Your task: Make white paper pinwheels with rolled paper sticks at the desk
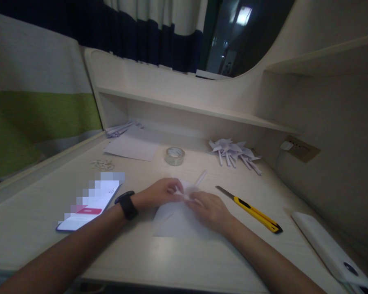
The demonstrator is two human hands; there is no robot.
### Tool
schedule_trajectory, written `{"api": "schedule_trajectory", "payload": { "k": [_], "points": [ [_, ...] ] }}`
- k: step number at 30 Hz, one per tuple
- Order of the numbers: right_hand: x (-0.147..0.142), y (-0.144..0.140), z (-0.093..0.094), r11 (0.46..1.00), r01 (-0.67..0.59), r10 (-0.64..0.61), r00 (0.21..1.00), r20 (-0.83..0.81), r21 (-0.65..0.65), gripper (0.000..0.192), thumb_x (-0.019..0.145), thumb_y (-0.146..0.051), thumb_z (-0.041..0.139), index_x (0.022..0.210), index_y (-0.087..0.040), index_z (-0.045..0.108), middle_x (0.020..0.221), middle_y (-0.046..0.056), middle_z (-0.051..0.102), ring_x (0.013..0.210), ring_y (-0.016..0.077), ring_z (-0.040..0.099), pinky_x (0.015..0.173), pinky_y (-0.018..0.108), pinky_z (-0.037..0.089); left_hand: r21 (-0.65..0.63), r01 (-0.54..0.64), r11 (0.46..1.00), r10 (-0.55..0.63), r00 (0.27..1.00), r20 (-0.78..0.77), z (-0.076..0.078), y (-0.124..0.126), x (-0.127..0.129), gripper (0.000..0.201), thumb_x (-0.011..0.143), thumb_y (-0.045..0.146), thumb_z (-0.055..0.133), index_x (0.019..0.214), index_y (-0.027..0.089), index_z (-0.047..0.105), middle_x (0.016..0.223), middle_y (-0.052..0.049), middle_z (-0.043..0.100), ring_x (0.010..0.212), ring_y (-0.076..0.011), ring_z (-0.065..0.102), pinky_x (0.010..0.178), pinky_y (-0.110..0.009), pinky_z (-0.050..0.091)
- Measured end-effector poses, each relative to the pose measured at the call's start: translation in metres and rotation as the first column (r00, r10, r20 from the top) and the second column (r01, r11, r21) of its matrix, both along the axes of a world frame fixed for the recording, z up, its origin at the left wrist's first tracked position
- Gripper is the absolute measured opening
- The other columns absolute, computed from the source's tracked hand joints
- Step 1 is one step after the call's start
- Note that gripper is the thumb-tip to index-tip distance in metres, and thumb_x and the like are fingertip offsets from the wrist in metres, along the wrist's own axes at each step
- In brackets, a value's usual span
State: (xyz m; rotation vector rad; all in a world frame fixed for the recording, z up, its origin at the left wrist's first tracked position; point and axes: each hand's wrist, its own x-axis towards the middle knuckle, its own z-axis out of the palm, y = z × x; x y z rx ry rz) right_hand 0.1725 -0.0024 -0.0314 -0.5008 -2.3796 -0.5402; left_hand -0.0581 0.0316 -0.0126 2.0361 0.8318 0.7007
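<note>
1. While both hands meet mid-table, I see left hand (pixel 161 192) and right hand (pixel 210 209) pinching a small folded paper piece (pixel 187 191) with a white stick (pixel 200 178), over a paper sheet (pixel 174 220).
2. Best kept low, with the folds pinched tight at the centre.
3. Yellow utility knife (pixel 251 210) lies right, its blade out; tape roll (pixel 174 156) far; phone (pixel 88 206) left.

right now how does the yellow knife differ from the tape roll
The yellow knife is long and thin with its blade out; the tape roll is a round, clear ring lying flat. The knife lies close to the right hand, the roll farther back by the shelf. Both rest untouched on the desk.
</note>
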Motion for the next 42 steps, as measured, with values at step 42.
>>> {"api": "schedule_trajectory", "payload": {
  "k": [42],
  "points": [
    [0.021, 0.000, -0.001, 0.908, -0.002, -0.157, 0.926, -0.343, -0.419, 0.025, 0.079, -0.008, 0.055, 0.096, -0.023, 0.066, 0.099, 0.007, 0.063, 0.071, 0.0133, 0.061, 0.061, 0.025, 0.049, -0.238, -0.178, 0.955, 0.194, 0.980, 0.047, -0.017, 0.007, 0.018, 0.042, 0.066, 0.029, 0.067, 0.103, 0.010, 0.062, 0.079, -0.006, 0.066, 0.051, -0.0132, 0.059, 0.045, -0.024, 0.047]
  ]
}}
